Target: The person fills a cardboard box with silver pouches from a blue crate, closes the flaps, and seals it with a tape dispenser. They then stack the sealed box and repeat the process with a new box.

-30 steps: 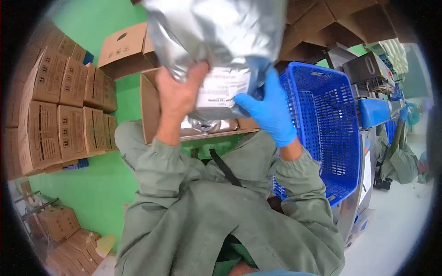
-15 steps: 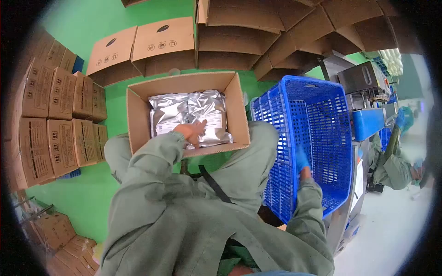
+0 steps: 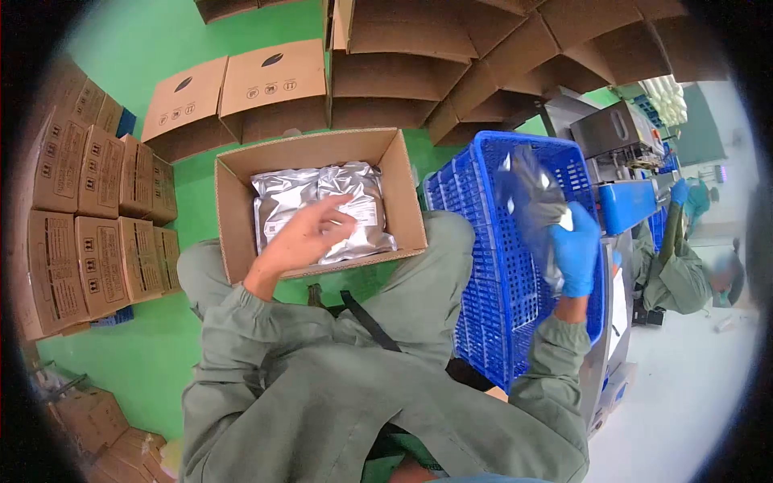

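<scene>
Two bags (image 3: 282,193) in the box (image 3: 302,146), a third in my right hand (image 3: 576,249)

At the far left of my view, closed cartons (image 3: 101,249) stand stacked on the green floor (image 3: 149,362). Further in, toward the top, a row of open cartons (image 3: 274,79) stands behind the box.

The box sits open-topped in front of my knees, with the two silver bags lying side by side in it, one nearer its left wall and one toward its right. I judge that much as done: both lie fairly flat, well below the rim. How many the box is meant to hold, I cannot tell.

My left hand (image 3: 298,241), bare, reaches in over the bags, fingers loosely spread and closed on nothing. It is right by the right-hand bag, but I cannot make out whether the fingertips touch it.

Just right of the box stands the blue crate (image 3: 483,266), tilted in my view. Over its opening is the third bag (image 3: 535,201), blurred and roughly upright, gripped at its right edge by my gloved right hand. This one is outside the box, so I count it as undone. Whether more bags lie in the crate is hidden from me by the bag and hand.

At the far right, beyond the machine (image 3: 616,133), a co-worker (image 3: 684,266) in similar green clothing is busy apart from me.
</scene>
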The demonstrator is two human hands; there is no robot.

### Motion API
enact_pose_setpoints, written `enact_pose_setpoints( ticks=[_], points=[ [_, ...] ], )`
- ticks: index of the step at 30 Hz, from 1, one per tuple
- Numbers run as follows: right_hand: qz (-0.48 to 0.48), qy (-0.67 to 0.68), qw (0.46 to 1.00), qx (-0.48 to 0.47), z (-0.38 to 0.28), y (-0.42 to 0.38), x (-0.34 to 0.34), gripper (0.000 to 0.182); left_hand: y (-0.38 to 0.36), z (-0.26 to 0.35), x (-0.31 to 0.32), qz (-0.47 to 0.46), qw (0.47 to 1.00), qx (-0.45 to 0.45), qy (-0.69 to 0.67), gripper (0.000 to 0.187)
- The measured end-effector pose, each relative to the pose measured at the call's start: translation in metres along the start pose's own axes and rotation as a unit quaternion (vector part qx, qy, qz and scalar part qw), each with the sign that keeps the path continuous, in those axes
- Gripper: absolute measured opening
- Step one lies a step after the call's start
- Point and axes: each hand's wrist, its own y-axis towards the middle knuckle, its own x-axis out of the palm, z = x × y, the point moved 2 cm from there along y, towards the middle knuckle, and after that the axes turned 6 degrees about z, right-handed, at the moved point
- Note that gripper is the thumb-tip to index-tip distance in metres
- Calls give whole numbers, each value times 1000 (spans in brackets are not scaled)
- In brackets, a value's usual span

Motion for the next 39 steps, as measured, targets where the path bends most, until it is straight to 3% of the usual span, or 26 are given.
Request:
enact_pose_setpoints(
  ticks=[1,2,5,7,8,9,10,11,12,14,15,18,20,21,23,24,25,26,28,29,30,31,32,36,38,39],
  points=[
    [5,-89,993,-73,-26,1,-15,27,-1,9,12,-67,996,1,-54,64],
    [39,-56,987,-144,-63,-6,-22,29,-3,17,25,-133,985,1,-106,65],
    [126,29,982,-137,-109,-28,-27,29,3,40,66,-133,982,79,-106,63],
    [119,106,983,-89,-116,-42,-15,26,5,59,80,-31,867,70,-492,62],
    [12,-34,979,-201,-152,-50,1,26,3,70,74,-18,866,79,-494,62],
    [-181,118,916,-339,-157,-47,24,30,-4,85,61,37,819,114,-561,62],
    [-336,116,859,-368,-167,-51,37,42,-9,90,49,90,766,145,-620,63],
    [-456,63,820,-340,-165,-58,49,66,-9,64,36,207,819,128,-520,56],
    [-458,70,815,-348,-164,-59,61,66,-12,66,11,184,799,184,-543,45],
    [-319,289,890,-149,-157,-51,78,96,-19,59,-32,326,867,244,-286,42],
    [-277,322,889,-172,-164,-49,91,112,-22,57,-46,359,873,255,-211,43],
    [-234,473,837,-145,-195,-38,150,105,-18,64,-69,376,875,288,-97,47],
    [-259,490,831,-50,-211,-25,176,82,-13,71,-75,376,873,308,-39,49],
    [-259,491,830,-50,-208,-23,181,82,-11,76,-80,374,870,320,-10,50],
    [-281,513,807,87,-191,-23,198,59,-10,89,-101,371,865,335,39,53],
    [-217,532,816,60,-201,-33,195,42,-10,94,-115,350,878,327,-10,54],
    [-188,526,827,59,-195,-39,202,39,-29,93,-130,256,897,254,-254,52],
    [-158,521,837,60,-184,-44,216,35,-52,90,-136,144,851,161,-479,51],
    [-89,468,878,55,-165,-59,262,28,-58,49,-113,266,913,26,-307,62],
    [-196,387,895,101,-151,-66,292,32,-55,17,-102,303,953,25,-11,68],
    [-303,296,894,147,-129,-77,323,37,-54,-18,-85,310,908,19,282,74],
    [-451,101,887,8,-91,-93,368,44,-55,-51,-73,260,897,-90,345,78],
    [-561,-100,812,-132,-63,-105,400,50,-56,-70,-67,204,870,-192,406,81],
    [-563,-87,816,-103,-77,-118,390,51,-30,-40,-38,102,877,-188,431,83],
    [-564,-58,813,-136,-77,-106,370,50,13,-54,-38,84,850,-81,514,79],
    [-551,-43,823,-133,-81,-98,345,48,34,-66,-40,12,841,-46,539,86]
  ],
)
